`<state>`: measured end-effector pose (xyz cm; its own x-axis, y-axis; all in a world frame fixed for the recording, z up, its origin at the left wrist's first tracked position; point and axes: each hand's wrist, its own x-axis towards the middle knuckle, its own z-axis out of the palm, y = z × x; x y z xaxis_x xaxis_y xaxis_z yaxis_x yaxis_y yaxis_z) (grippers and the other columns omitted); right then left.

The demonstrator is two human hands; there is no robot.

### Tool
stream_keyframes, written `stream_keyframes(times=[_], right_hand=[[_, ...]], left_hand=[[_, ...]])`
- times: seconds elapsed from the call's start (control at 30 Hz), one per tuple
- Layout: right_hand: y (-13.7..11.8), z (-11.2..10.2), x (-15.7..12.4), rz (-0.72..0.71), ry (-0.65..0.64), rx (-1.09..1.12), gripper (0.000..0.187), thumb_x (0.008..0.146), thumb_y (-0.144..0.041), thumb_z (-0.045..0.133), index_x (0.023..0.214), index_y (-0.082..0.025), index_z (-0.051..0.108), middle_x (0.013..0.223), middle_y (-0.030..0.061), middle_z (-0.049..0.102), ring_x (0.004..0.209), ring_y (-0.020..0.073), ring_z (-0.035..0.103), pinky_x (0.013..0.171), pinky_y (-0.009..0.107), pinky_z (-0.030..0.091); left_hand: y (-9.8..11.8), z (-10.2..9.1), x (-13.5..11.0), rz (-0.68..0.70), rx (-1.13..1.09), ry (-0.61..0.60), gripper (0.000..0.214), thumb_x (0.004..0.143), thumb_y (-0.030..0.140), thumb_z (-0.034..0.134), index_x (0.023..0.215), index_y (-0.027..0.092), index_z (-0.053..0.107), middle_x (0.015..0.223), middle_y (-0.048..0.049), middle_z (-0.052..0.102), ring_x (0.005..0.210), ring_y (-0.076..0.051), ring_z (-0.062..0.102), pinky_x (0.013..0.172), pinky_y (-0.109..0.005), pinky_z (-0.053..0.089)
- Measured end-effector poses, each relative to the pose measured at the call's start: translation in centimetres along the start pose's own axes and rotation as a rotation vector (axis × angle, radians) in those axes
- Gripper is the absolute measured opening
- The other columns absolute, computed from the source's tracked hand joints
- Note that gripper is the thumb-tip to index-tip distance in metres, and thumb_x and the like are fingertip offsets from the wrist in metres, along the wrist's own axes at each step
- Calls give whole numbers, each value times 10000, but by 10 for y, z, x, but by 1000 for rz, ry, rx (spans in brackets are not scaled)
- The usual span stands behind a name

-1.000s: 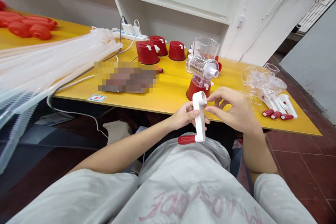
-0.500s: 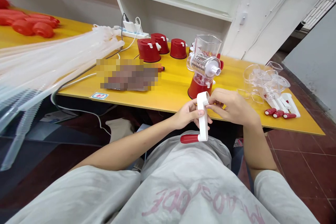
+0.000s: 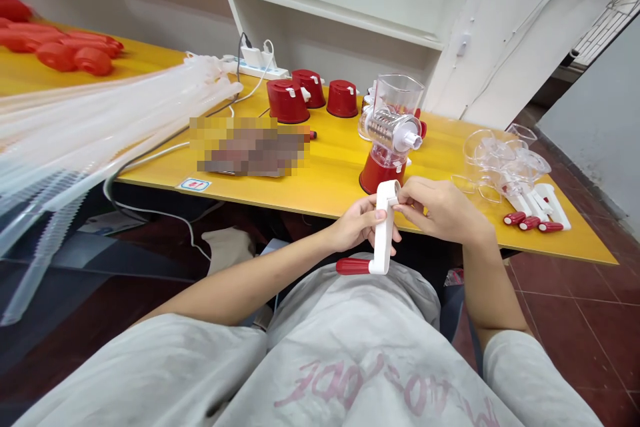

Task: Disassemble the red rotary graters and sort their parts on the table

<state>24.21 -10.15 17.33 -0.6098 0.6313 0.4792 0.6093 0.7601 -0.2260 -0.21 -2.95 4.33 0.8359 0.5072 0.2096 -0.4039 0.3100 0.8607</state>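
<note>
My left hand (image 3: 361,223) grips a white crank handle (image 3: 384,230) with a red grip at its lower end, held upright in front of my shirt. My right hand (image 3: 437,208) pinches a small white piece (image 3: 395,201) at the crank's upper, ring-shaped end; much of that piece is hidden by the fingers. Just beyond my hands, on the yellow table, a rotary drum grater (image 3: 393,130) stands upright. It has a clear hopper, a metal drum with a white hub facing me, and a red base.
Several red bases (image 3: 289,101) stand at the back. Clear plastic housings (image 3: 510,157) and more crank handles (image 3: 529,220) lie at the right. Plastic bags (image 3: 150,97) and cables cover the left side, near red parts (image 3: 60,50). A power strip (image 3: 263,69) lies behind.
The crank has turned slightly, its red grip swinging a little to the left. Both hands keep their hold at its upper end. The view has shifted slightly.
</note>
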Motion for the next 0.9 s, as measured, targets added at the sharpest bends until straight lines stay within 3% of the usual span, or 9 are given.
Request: stream_keyframes(times=[0.13, 0.3, 0.43, 0.6, 0.9], right_hand=[[-5, -3, -1, 95, -73, -25, 196, 1252, -275, 699, 1075, -281, 616, 975, 30, 754, 807, 227, 679, 763, 363, 447], [-10, 0, 3, 222, -125, 7, 203, 1212, -291, 734, 1049, -278, 614, 967, 31, 770, 806, 229, 680, 773, 365, 456], [-8, 0, 4, 207, -158, 62, 214, 1173, -300, 751, 1016, -277, 607, 932, 32, 753, 784, 228, 653, 772, 369, 451], [-7, -7, 1, 155, -176, 105, 251, 1183, -317, 719, 979, -277, 578, 886, 10, 706, 734, 195, 586, 744, 355, 417], [-5, -2, 4, 94, -124, 109, 286, 1172, -317, 729, 964, -286, 534, 817, -29, 642, 681, 173, 528, 698, 351, 361]], left_hand=[[-5, 1, 1, -10, -26, -10, 864, 982, 850, 1086, 1385, 222, 650, 989, -158, 979, 749, -397, 985, 550, -341, 763], [-5, 6, 1, -55, 9, 14, 902, 962, 896, 1076, 1356, 261, 571, 926, -89, 946, 693, -359, 958, 545, -324, 734], [-1, 15, 0, -77, 89, 13, 934, 960, 955, 1043, 1342, 267, 540, 863, -30, 896, 562, -305, 884, 484, -283, 661], [4, 28, -3, -83, 88, 75, 888, 975, 913, 1048, 1316, 262, 549, 838, -16, 883, 530, -269, 848, 455, -253, 614], [17, 34, -4, -49, 81, 106, 904, 926, 941, 1065, 1247, 262, 562, 753, 5, 840, 508, -237, 798, 477, -286, 677]])
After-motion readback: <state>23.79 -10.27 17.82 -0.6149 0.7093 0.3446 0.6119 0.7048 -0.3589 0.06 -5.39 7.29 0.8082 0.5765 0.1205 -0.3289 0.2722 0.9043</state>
